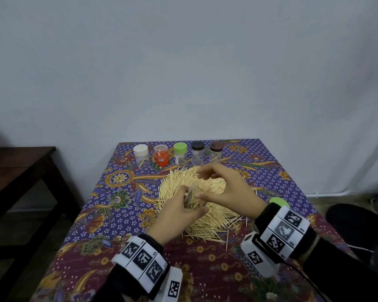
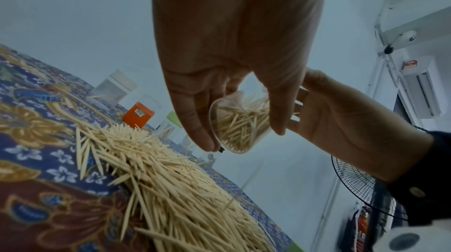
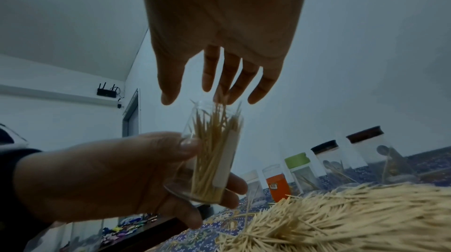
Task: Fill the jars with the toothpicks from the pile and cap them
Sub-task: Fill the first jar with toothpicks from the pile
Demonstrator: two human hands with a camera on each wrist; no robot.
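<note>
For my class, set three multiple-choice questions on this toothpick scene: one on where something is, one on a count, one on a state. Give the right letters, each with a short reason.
1. Where does the loose green lid lie?
A. On the cloth beside the right wrist
B. On the orange jar
C. On the dark side table

2. How many jars stand in the row at the far edge of the table?
A. Three
B. Five
C. Seven

3. What is the state of the clear jar that the left hand holds?
A. Capped and empty
B. Open and partly filled with toothpicks
C. Lying on the pile

Answers: 1 A, the head view shows it on the cloth by the right wrist. 2 B, five stand side by side. 3 B, the right wrist view shows its open mouth under the right hand, with toothpicks inside.
</note>
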